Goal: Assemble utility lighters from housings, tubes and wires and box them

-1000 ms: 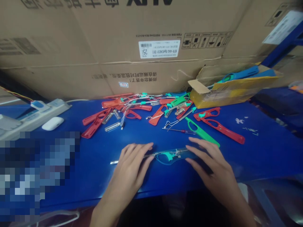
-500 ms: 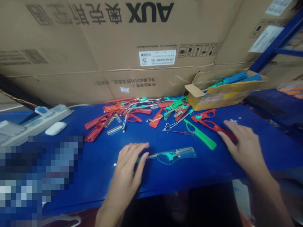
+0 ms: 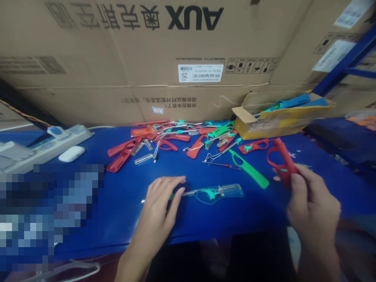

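Parts hidden here!
Right grip [image 3: 313, 197] covers the end of the red handle [image 3: 286, 161], left grip [image 3: 161, 203] the middle of the metal rod [image 3: 189, 193]; big carton [image 3: 117, 58] cut off above.

A translucent blue shell [image 3: 236, 192] lies on the counter [image 3: 205, 223], stretched roughly sideways, its broad end to the right. In its middle, over the rounded loop, sits a teal trigger [image 3: 210, 194]; a clear cartridge [image 3: 229, 189] fills much of the broad end. A thin metal rod [image 3: 189, 194] runs left from the shell and passes under the left grip [image 3: 160, 207], with a bright tip [image 3: 143, 201] showing beyond it. Well apart to the right, a red casing [image 3: 285, 158] is held by its lower part in the right grip [image 3: 313, 203]. It is tilted, upper end leaning left, its open loop facing left, with a small green mark below the loop.
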{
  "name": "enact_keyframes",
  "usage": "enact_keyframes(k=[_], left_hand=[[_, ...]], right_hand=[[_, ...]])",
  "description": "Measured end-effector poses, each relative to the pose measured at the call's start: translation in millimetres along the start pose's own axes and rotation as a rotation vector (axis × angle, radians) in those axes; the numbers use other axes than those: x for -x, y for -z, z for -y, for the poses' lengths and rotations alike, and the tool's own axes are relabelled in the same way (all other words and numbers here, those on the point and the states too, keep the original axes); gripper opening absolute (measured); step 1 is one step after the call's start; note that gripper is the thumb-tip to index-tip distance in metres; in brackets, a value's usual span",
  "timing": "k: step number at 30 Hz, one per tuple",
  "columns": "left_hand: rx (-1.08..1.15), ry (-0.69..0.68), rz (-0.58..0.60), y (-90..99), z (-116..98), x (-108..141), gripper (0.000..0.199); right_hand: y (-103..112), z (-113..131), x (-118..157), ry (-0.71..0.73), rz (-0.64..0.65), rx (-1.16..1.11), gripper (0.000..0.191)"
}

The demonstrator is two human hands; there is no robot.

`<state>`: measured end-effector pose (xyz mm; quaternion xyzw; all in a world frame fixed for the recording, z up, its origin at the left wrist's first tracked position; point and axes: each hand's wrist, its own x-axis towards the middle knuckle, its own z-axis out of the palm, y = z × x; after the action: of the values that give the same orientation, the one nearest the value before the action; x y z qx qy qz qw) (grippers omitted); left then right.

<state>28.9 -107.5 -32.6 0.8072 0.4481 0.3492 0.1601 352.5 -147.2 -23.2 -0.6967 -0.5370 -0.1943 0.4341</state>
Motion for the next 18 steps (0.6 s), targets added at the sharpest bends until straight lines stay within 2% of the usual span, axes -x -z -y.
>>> enact_keyframes(k=[2,7,10,12,15,18], left_hand=[[-0.010,-0.003,-0.002,0.2,0,-1,0.026],[-0.014,-0.007,0.007,-0.7,-1,-2,0.027],[-0.043,-0.002,-0.016,-2.8,-1,-1,0.027],[-0.090,0.028,-0.070,-3.0,-1,0,0.025],[-0.153,0.089,-0.215,5.1,-1,-7,0.020],[-0.166,0.047,-0.282,24.7,-6,-35,0.017]], right_hand=[[-5,-1,-1,0.009,0.006,-0.008,0.034],[-20,-33,-7,-0.095,0.130,0.135,0.046],[-22,-41,-7,-0.135,0.172,0.173,0.050],[-21,-39,-6,-0.187,0.207,0.200,0.052],[-19,-36,-5,-0.268,0.267,0.251,0.063],[-18,-34,-5,-0.252,0.270,0.237,0.064]])
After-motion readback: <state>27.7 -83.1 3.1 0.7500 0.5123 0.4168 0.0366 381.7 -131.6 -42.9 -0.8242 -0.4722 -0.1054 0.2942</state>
